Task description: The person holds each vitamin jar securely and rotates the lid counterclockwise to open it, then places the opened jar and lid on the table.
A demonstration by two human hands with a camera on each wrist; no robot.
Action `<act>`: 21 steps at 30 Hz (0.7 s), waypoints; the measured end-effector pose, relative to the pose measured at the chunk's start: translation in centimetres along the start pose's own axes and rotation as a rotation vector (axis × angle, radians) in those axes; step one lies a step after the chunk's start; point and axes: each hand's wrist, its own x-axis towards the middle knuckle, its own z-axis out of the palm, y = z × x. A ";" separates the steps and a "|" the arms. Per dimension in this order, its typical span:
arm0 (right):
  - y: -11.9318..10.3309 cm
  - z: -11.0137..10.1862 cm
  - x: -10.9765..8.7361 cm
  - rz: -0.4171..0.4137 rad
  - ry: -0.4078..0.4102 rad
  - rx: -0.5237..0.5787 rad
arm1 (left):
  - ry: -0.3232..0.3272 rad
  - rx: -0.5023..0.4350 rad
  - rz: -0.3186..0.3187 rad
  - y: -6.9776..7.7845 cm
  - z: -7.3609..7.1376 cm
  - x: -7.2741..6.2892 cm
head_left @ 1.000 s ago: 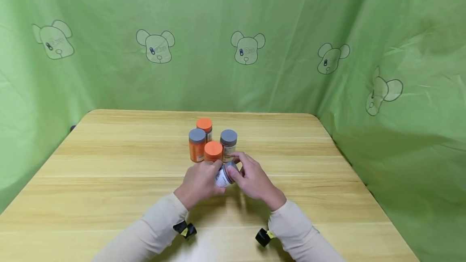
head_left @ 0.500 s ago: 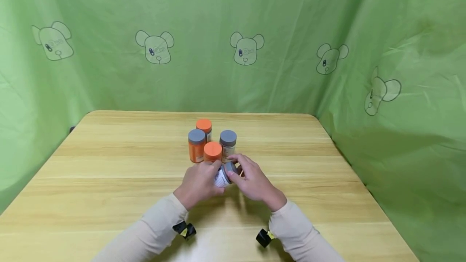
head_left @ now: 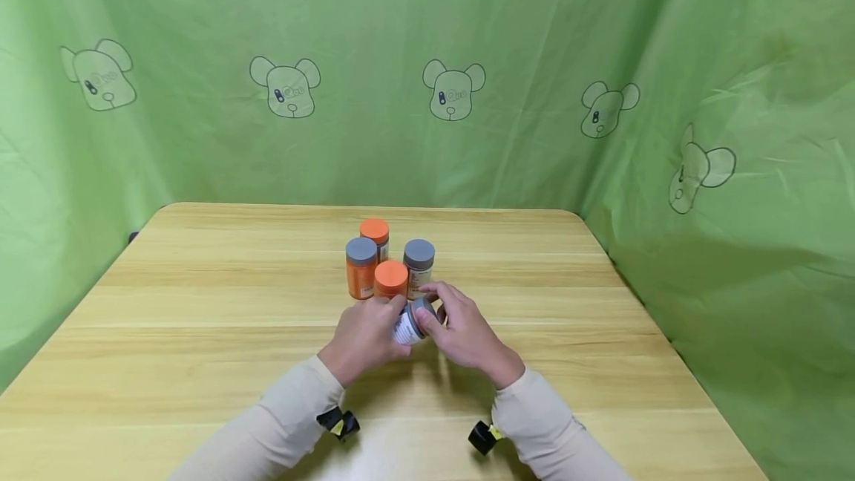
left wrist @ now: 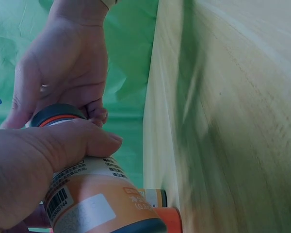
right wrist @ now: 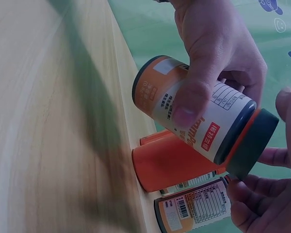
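Note:
A supplement bottle with a printed label and dark shoulder is held tilted above the table. My left hand grips its body, the thumb laid across the label. The grey cap sits on the neck, with an orange band showing beneath it. Around that cap are the thumb and fingers of my right hand, the fingertips at its edge. Just beyond my hands stands an orange-capped bottle, its lower part hidden by the left hand.
Close behind are a grey-capped orange bottle, a grey-capped bottle with a pale label, and another orange-capped bottle at the back. All stand upright on the wooden table. A green curtain surrounds the table's far and side edges.
The right thumb has shifted down off the cap and back up onto it, the cap turning slightly in view. The left hand, held bottle and standing bottles have hardly moved.

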 end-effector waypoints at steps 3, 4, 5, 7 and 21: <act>0.1 0.1 0.0 0.005 0.005 -0.004 | 0.000 -0.004 -0.003 0.0 0.0 0.0; 0.1 0.1 0.0 0.003 0.005 -0.005 | -0.002 -0.005 -0.006 0.0 0.0 0.0; 0.1 0.1 0.0 -0.001 0.006 -0.007 | -0.005 -0.006 -0.009 0.0 0.0 0.0; 0.2 0.1 0.0 -0.009 0.007 -0.010 | -0.010 -0.008 -0.012 0.0 0.0 0.0; 0.0 -0.1 -0.1 -0.021 0.002 -0.011 | -0.005 -0.008 -0.009 0.0 0.0 0.1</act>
